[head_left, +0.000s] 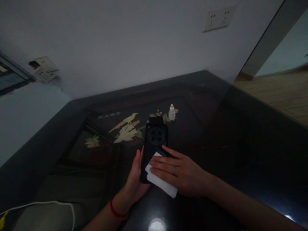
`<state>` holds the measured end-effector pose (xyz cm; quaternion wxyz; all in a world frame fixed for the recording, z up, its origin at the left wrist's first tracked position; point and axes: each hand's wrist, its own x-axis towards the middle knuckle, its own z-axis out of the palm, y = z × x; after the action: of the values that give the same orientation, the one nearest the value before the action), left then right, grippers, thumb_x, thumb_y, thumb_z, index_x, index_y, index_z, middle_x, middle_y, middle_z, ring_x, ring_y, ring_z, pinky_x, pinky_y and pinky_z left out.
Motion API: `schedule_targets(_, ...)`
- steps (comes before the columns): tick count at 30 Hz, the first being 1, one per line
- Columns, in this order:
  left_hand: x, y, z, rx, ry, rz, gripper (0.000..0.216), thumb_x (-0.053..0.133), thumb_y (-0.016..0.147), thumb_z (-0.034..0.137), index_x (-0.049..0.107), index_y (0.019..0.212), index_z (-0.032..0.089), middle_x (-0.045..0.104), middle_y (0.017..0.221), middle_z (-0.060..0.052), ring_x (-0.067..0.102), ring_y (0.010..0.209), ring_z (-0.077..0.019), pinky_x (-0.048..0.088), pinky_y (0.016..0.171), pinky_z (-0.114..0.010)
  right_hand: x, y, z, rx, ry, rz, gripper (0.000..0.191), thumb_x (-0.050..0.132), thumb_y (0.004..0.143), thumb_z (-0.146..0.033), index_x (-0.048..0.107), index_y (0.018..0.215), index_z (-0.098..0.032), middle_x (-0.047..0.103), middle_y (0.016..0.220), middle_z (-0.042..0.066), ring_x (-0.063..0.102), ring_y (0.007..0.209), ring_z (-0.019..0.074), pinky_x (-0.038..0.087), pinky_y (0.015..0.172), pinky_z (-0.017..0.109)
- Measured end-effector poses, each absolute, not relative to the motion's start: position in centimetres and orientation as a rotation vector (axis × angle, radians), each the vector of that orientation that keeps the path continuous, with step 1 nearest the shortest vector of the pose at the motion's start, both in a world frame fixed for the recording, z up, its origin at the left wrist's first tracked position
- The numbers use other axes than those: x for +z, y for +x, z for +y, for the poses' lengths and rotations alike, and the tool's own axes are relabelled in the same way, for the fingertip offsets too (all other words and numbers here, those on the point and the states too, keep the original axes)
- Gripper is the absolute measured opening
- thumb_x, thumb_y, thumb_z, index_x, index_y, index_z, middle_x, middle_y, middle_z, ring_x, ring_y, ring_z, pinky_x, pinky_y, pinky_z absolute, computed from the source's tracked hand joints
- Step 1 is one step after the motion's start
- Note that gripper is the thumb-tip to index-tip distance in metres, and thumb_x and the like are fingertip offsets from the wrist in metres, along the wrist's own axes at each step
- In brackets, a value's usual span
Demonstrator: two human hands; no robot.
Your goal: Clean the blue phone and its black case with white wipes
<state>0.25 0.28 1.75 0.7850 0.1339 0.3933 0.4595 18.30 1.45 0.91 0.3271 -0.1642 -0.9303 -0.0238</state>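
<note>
The phone [156, 141] lies back up, just above the near middle of the counter [240, 144]. It is black, and the round camera cluster at its far end faces the viewer. The left hand [136, 179] holds it from the left side: the palm cups the lower edge and the fingers run up along the phone's left rim. A red bracelet [115, 211] circles that wrist.

A white folded wipe [160, 183] rests on the lower half of the phone's back, its near corner hanging past the phone's edge. The right hand [178, 171] lies flat on the wipe with its fingers stretched out and close together, pressing it against the phone. The thumb is hidden. There is a ring [174, 170] on one finger.

A small black block [156, 120] sits just beyond the phone's far end. Beside it to the right stands a small white bottle [171, 113], upright with its cap on. What is in the bottle cannot be told.

The counter is dark and glossy, with a pale bird inlay [126, 126] left of the bottle. A white cable [48, 203] curves at the lower left. A socket [218, 18] is set in the wall above.
</note>
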Motion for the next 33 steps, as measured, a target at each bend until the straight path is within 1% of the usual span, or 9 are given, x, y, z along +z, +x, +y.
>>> schedule_targets(4, 1.6, 0.5, -0.1, 0.998, 0.339, 0.857, 0.064, 0.074, 0.068, 0.053, 0.058, 0.123, 0.025, 0.071, 0.105, -0.003, 0.065, 0.094, -0.0206, 0.046, 0.092, -0.033, 1.1, 18.6, 1.7, -0.087, -0.534, -2.357, 0.031, 0.044, 0.093, -0.009, 0.058, 0.121, -0.007, 0.064, 0.123, 0.011, 0.055, 0.121, 0.0193, 0.036, 0.111, 0.047)
schedule_targets(8, 1.0, 0.8, -0.8, 0.997, 0.403, 0.857, 0.066, 0.069, 0.072, 0.055, 0.053, 0.131, 0.030, 0.060, 0.131, -0.003, 0.053, 0.120, -0.0240, 0.037, 0.105, -0.035, 1.1, 18.8, 1.8, -0.093, -0.642, -2.270, 0.033, 0.041, 0.094, -0.010, 0.057, 0.122, -0.006, 0.061, 0.126, 0.014, 0.052, 0.124, 0.0220, 0.039, 0.109, 0.047)
schedule_targets(11, 0.8, 0.7, -0.9, 1.033, 0.434, 0.841, 0.067, 0.066, 0.075, 0.055, 0.048, 0.136, 0.033, 0.053, 0.140, -0.002, 0.044, 0.130, -0.0249, 0.033, 0.108, -0.036, 0.9, 18.5, 1.6, -0.080, -0.582, -2.272, 0.029, 0.042, 0.095, -0.010, 0.061, 0.116, -0.009, 0.064, 0.124, 0.012, 0.054, 0.123, 0.0213, 0.039, 0.110, 0.047)
schedule_targets(16, 1.7, 0.4, -0.1, 1.125, 0.400, 0.834, 0.063, 0.055, 0.083, 0.056, 0.042, 0.140, 0.033, 0.059, 0.133, -0.002, 0.048, 0.128, -0.0268, 0.037, 0.107, -0.040, 1.0, 17.9, 1.0, -0.026, -0.354, -2.402, 0.022, 0.047, 0.095, -0.015, 0.064, 0.108, -0.011, 0.066, 0.121, 0.008, 0.058, 0.117, 0.0182, 0.038, 0.111, 0.043)
schedule_targets(19, 2.0, 0.3, 0.2, 1.129, 0.399, 0.840, 0.066, 0.056, 0.082, 0.057, 0.041, 0.141, 0.031, 0.062, 0.129, -0.004, 0.047, 0.128, -0.0283, 0.037, 0.107, -0.042, 1.6, 18.3, 1.1, -0.022, -0.338, -2.359, 0.022, 0.045, 0.096, -0.014, 0.064, 0.107, -0.011, 0.069, 0.116, 0.007, 0.061, 0.113, 0.0171, 0.038, 0.110, 0.041)
schedule_targets(23, 1.1, 0.2, -0.3, 1.172, 0.492, 0.884, 0.075, 0.064, 0.076, 0.057, 0.038, 0.142, 0.034, 0.048, 0.143, -0.001, 0.036, 0.137, -0.0261, 0.030, 0.112, -0.039, 2.0, 19.2, 1.7, -0.045, -0.570, -2.180, 0.027, 0.041, 0.096, -0.011, 0.061, 0.114, -0.009, 0.067, 0.118, 0.012, 0.057, 0.119, 0.0188, 0.040, 0.109, 0.043)
schedule_targets(27, -0.1, 0.0, -1.0, 1.236, 0.675, 0.922, 0.067, 0.062, 0.078, 0.056, 0.044, 0.138, 0.033, 0.035, 0.152, 0.002, 0.022, 0.143, -0.0224, 0.023, 0.115, -0.032, 1.5, 19.4, 2.2, -0.107, -0.707, -2.194, 0.031, 0.042, 0.094, -0.009, 0.057, 0.121, -0.010, 0.064, 0.123, 0.012, 0.054, 0.123, 0.0214, 0.037, 0.109, 0.051)
schedule_targets(29, -0.4, -0.1, -1.1, 1.272, 0.703, 0.929, 0.065, 0.060, 0.080, 0.054, 0.042, 0.139, 0.035, 0.034, 0.153, 0.003, 0.024, 0.142, -0.0218, 0.025, 0.114, -0.032, 1.2, 19.2, 2.2, -0.145, -0.685, -2.249, 0.032, 0.042, 0.093, -0.006, 0.058, 0.121, -0.009, 0.063, 0.124, 0.012, 0.053, 0.124, 0.0229, 0.034, 0.110, 0.054)
schedule_targets(33, -0.2, -0.2, -1.0, 1.368, 0.648, 0.967, 0.075, 0.063, 0.078, 0.053, 0.030, 0.144, 0.040, 0.036, 0.152, 0.002, 0.034, 0.138, -0.0241, 0.034, 0.108, -0.035, 1.1, 18.5, 1.8, -0.166, -0.634, -2.296, 0.030, 0.043, 0.093, -0.007, 0.059, 0.118, -0.009, 0.066, 0.119, 0.012, 0.055, 0.122, 0.0232, 0.033, 0.110, 0.056)
